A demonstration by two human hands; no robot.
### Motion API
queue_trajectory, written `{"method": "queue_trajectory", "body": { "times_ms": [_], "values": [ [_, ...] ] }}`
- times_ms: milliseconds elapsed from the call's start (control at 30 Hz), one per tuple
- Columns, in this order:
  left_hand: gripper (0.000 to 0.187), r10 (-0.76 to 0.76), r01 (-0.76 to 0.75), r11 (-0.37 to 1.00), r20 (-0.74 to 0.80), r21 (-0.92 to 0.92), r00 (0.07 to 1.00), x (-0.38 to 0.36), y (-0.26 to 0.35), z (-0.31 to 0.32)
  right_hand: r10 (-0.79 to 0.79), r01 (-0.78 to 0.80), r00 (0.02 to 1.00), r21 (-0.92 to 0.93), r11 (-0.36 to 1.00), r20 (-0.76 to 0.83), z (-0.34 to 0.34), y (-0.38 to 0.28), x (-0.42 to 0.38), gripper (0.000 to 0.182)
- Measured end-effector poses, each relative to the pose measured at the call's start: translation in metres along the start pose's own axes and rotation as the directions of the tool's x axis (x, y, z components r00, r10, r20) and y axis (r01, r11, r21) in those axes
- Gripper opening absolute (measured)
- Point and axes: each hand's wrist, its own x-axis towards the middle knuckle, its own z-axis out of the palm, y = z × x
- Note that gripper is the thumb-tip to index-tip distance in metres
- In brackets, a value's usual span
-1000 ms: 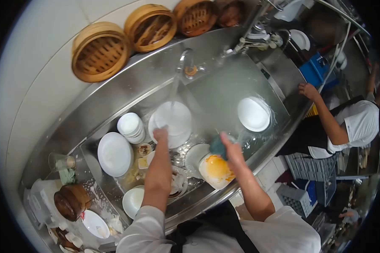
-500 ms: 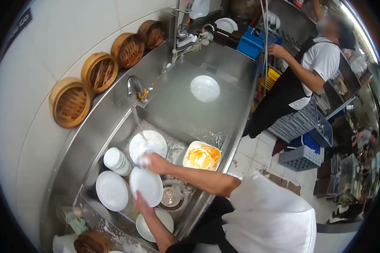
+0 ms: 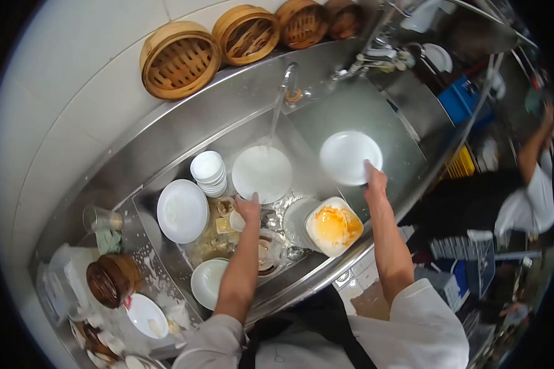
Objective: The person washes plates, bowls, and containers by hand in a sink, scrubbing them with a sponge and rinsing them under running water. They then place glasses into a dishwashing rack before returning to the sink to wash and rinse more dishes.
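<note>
My right hand (image 3: 375, 179) grips the rim of a white plate (image 3: 349, 157) over the water-filled right basin. My left hand (image 3: 248, 208) is closed at the near edge of another white plate (image 3: 262, 172), one finger showing on its rim. Water from the faucet (image 3: 290, 77) runs onto that plate. Left of it are a stack of small white bowls (image 3: 208, 167) and an oval white plate (image 3: 183, 211). A square white dish (image 3: 334, 226) with orange and yellow residue sits near the front edge, and a round white dish (image 3: 209, 283) lies by my left forearm.
Bamboo steamer baskets (image 3: 180, 60) line the ledge behind the sink. At the left are a clear cup (image 3: 101, 219), a dark wooden steamer (image 3: 112, 280) and a soiled plate (image 3: 148, 315). A person (image 3: 529, 197) stands at the right, near a blue container (image 3: 465, 101).
The view has turned. My right hand has moved right, from the faucet plate to a plate over the water basin. My left hand has shifted to the plate under the faucet.
</note>
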Motion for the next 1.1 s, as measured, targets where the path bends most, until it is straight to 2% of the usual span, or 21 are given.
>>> {"method": "queue_trajectory", "body": {
  "times_ms": [33, 133, 200, 267, 367, 433, 467, 533, 600, 633, 667, 700, 733, 767, 800, 867, 900, 967, 1000, 1067, 1100],
  "values": [
    [0.061, -0.137, 0.147, 0.985, 0.106, -0.093, 0.985, 0.015, -0.004, 0.0, 0.033, -0.028, 0.998, 0.123, 0.992, -0.044, 0.01, 0.003, 0.018, 0.036],
    [0.055, -0.352, 0.313, 0.874, 0.041, 0.372, 0.935, 0.049, 0.003, 0.006, 0.242, -0.288, 0.897, 0.074, 0.955, 0.37, 0.018, 0.009, 0.014, 0.025],
    [0.049, -0.238, 0.183, 0.836, 0.042, 0.518, 0.97, 0.055, -0.014, 0.023, 0.31, -0.283, 0.874, -0.127, 0.951, 0.374, 0.04, -0.012, -0.066, 0.023],
    [0.04, -0.039, 0.146, 0.82, -0.2, 0.553, 0.979, 0.051, -0.052, 0.064, 0.319, -0.143, 0.753, -0.329, 0.933, 0.576, 0.035, -0.005, -0.119, 0.024],
    [0.031, -0.083, 0.12, 0.936, -0.124, 0.332, 0.989, 0.024, -0.014, 0.056, 0.359, -0.109, 0.604, -0.372, 0.922, 0.711, 0.046, 0.015, -0.166, 0.033],
    [0.025, -0.047, 0.059, 0.99, -0.093, 0.126, 0.995, 0.002, 0.0, 0.046, 0.426, -0.378, 0.481, -0.257, 0.889, 0.767, 0.078, 0.017, -0.193, 0.041],
    [0.022, -0.014, 0.015, 1.0, -0.092, 0.01, 0.996, -0.011, 0.008, 0.038, 0.373, -0.326, 0.433, -0.244, 0.914, 0.821, 0.102, 0.022, -0.208, 0.045],
    [0.03, 0.085, -0.099, 0.98, -0.087, -0.174, 0.993, -0.034, 0.023, 0.008, 0.152, -0.1, 0.166, -0.137, 0.986, 0.974, 0.165, -0.005, -0.298, 0.056],
    [0.032, 0.109, -0.112, 0.867, -0.034, -0.485, 0.993, -0.058, 0.04, -0.051, -0.047, 0.153, -0.204, 0.08, 0.985, 0.978, 0.227, -0.018, -0.416, 0.072],
    [0.033, 0.095, -0.08, 0.79, -0.008, -0.608, 0.995, -0.07, 0.042, -0.079, -0.217, 0.293, -0.355, 0.328, 0.898, 0.909, 0.255, -0.012, -0.478, 0.069],
    [0.034, 0.072, -0.047, 0.713, 0.006, -0.699, 0.997, -0.082, 0.039, -0.103, -0.328, 0.438, -0.658, 0.699, 0.565, 0.678, 0.3, -0.001, -0.529, 0.063],
    [0.034, 0.029, 0.011, 0.647, 0.039, -0.762, 0.999, -0.094, 0.029, -0.119, -0.342, 0.433, -0.713, 0.768, 0.471, 0.612, 0.33, 0.021, -0.593, 0.055],
    [0.034, -0.014, 0.067, 0.573, 0.072, -0.817, 0.997, -0.105, 0.019, -0.135, -0.287, 0.354, -0.787, 0.781, 0.515, 0.546, 0.362, 0.045, -0.647, 0.055],
    [0.033, -0.045, 0.022, 0.509, -0.001, -0.861, 0.999, -0.116, 0.025, -0.155, -0.085, 0.424, -0.816, 0.691, 0.586, 0.572, 0.39, 0.081, -0.695, 0.055],
    [0.032, -0.085, 0.012, 0.494, -0.034, -0.869, 0.996, -0.112, 0.017, -0.177, -0.012, 0.438, -0.866, 0.77, 0.463, 0.5, 0.426, 0.146, -0.73, 0.056],
    [0.03, -0.175, 0.042, 0.5, -0.054, -0.865, 0.983, -0.1, 0.002, -0.213, 0.546, 0.576, -0.684, 0.817, -0.003, 0.484, 0.481, 0.284, -0.763, 0.068],
    [0.029, -0.227, 0.084, 0.52, -0.043, -0.85, 0.973, -0.089, -0.006, -0.227, 0.671, 0.588, -0.608, 0.808, 0.022, 0.424, 0.474, 0.29, -0.769, 0.069],
    [0.028, -0.322, 0.207, 0.551, 0.023, -0.808, 0.946, -0.082, -0.026, -0.245, 0.7, 0.679, -0.612, 0.698, 0.226, 0.369, 0.449, 0.27, -0.776, 0.063],
    [0.027, -0.374, 0.297, 0.553, 0.087, -0.779, 0.923, -0.098, -0.031, -0.241, 0.586, 0.713, -0.671, 0.613, 0.34, 0.455, 0.421, 0.221, -0.766, 0.058],
    [0.026, -0.174, 0.115, 0.733, -0.022, -0.671, 0.984, -0.106, -0.079, -0.213, 0.286, 0.688, -0.702, 0.52, 0.506, 0.652, 0.356, 0.117, -0.721, 0.046],
    [0.025, -0.071, 0.01, 0.795, -0.076, -0.606, 0.995, -0.11, -0.106, -0.194, 0.107, 0.739, -0.584, 0.472, 0.481, 0.805, 0.329, 0.105, -0.671, 0.041]
  ]
}}
